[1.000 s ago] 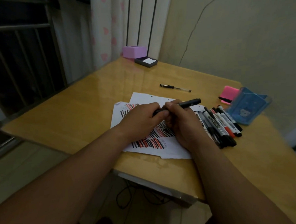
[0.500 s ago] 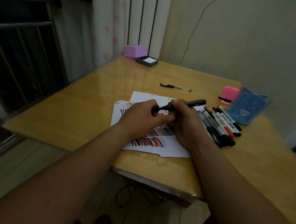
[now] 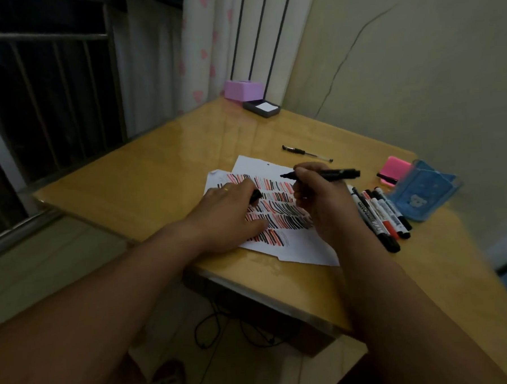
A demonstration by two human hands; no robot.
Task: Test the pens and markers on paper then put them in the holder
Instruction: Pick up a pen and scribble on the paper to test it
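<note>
Head view: we see the right hand (image 3: 320,201) gripping the uncapped marker (image 3: 336,174), long axis left-to-right, tip leftward just above the paper (image 3: 256,165), while the nearby left hand (image 3: 227,212) holds its cap (image 3: 256,195).

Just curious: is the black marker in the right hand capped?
Uncapped: the black marker shows its bare tip; the left hand holds a black cap.

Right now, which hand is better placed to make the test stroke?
Right. The right hand grips the uncapped marker, its tip already over the paper. The left hand rests on the paper and holds only the cap.
</note>
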